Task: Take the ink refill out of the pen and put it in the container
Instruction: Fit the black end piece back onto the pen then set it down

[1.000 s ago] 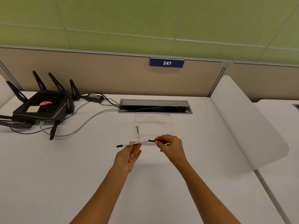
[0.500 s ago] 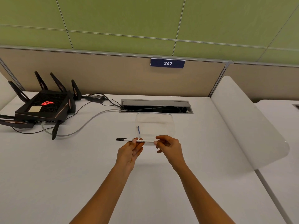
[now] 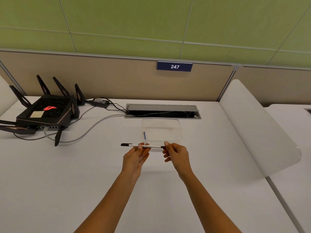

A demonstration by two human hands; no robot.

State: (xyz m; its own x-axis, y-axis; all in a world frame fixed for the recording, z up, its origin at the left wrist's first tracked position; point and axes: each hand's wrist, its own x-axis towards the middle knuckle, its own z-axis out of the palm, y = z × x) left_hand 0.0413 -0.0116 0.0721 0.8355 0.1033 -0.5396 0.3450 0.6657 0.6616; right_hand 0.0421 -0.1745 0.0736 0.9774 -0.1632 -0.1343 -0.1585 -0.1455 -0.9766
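Note:
A white pen [image 3: 155, 146] with a black cap at its left end is held level above the desk, just in front of a clear plastic container [image 3: 179, 132]. My left hand [image 3: 136, 157] grips the pen's barrel near the middle. At the pen's black right end, the fingertips of my right hand [image 3: 175, 154] pinch it. Inside the container, along its left wall, lies a thin blue refill [image 3: 144, 136].
A black router [image 3: 45, 113] with antennas and cables sits at the back left. A cable hatch [image 3: 162, 111] is set in the desk behind the container. A white divider panel [image 3: 255, 130] stands to the right, and a partition wall runs along the back.
The pen has gone from tilted to level and moved slightly up towards the container. My right hand's fingertips now close on its black right end.

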